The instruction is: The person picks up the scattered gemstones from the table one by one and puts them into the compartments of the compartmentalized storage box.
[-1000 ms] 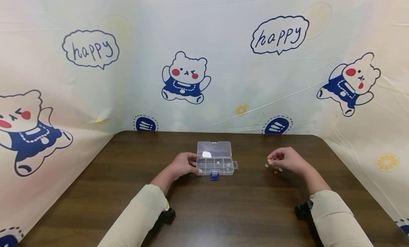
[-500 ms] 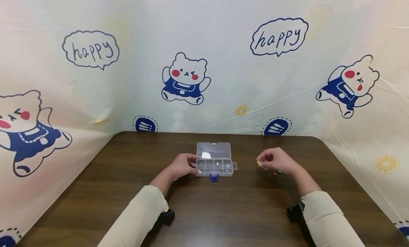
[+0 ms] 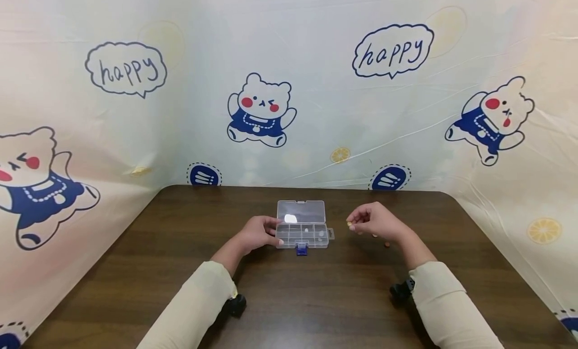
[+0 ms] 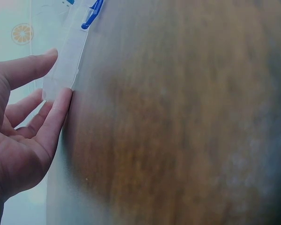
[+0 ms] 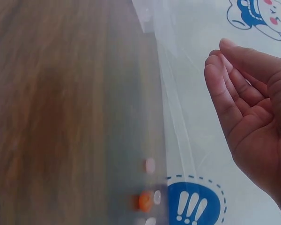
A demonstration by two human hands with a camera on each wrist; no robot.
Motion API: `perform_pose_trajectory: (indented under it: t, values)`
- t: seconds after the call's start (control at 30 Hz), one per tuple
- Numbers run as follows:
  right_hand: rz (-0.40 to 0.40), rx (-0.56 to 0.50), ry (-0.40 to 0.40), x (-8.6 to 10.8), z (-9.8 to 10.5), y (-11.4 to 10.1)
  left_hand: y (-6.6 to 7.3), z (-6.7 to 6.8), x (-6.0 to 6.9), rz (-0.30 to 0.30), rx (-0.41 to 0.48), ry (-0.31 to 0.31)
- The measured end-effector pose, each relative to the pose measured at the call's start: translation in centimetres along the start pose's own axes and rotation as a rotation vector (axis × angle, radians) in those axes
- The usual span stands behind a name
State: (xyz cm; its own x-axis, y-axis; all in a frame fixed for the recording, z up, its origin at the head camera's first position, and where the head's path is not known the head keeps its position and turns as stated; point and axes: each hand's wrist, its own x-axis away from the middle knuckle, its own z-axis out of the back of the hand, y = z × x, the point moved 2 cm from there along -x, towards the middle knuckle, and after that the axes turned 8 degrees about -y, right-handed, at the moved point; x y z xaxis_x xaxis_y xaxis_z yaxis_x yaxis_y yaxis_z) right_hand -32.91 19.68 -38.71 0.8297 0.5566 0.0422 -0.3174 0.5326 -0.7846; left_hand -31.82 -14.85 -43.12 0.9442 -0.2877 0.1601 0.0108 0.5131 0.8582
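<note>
A clear plastic compartment box [image 3: 295, 237] stands on the table with its lid [image 3: 301, 211] raised at the back. Several small pale pieces lie in its right-hand compartments. At the box's left end, my left hand [image 3: 257, 233] grips it, thumb at the front and fingers behind; the left wrist view shows the fingertips on the clear wall [image 4: 65, 65]. Just right of the box, my right hand [image 3: 377, 221] pinches a small yellow piece [image 3: 349, 224] between thumb and fingertips, above the table. That piece is hidden in the right wrist view; its exact kind is too small to tell.
Beneath and behind the right hand, an orange piece [image 3: 387, 245] and a pale piece [image 3: 375, 235] lie on the brown table [image 3: 289, 299]. The right wrist view shows a pinkish piece [image 5: 150, 165] among them. A blue latch [image 3: 301, 250] hangs at the box's front. Printed cloth surrounds the table.
My right hand has moved left with the yellow piece, away from the loose pieces and closer to the box. The left hand has kept its grip on the box.
</note>
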Motion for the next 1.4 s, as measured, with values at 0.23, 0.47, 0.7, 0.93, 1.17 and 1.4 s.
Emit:
perform_pose_trajectory:
  t: [0.23, 0.47, 0.7, 0.93, 1.17, 1.4]
  values:
    - [0.020, -0.010, -0.019, -1.1, -0.4, -0.9, 0.0, 0.1, -0.2, -0.001, 0.008, -0.002]
    - [0.066, -0.030, -0.054, -1.8, -1.4, -1.4, -0.2, 0.0, 0.0, 0.014, 0.000, -0.006]
    - [0.045, -0.045, -0.055, -2.8, -2.3, -1.9, -0.1, -0.1, 0.0, 0.007, 0.017, -0.009]
    - [0.039, -0.047, -0.069, -3.7, -2.9, -2.6, 0.1, 0.0, -0.1, 0.004, 0.010, -0.008]
    - [0.072, -0.041, -0.079, -4.5, -3.6, -3.5, 0.1, 0.2, -0.3, -0.003, 0.011, 0.002]
    - [0.101, -0.021, -0.109, -5.3, -4.5, -3.6, -0.1, 0.0, -0.2, 0.002, 0.012, 0.003]
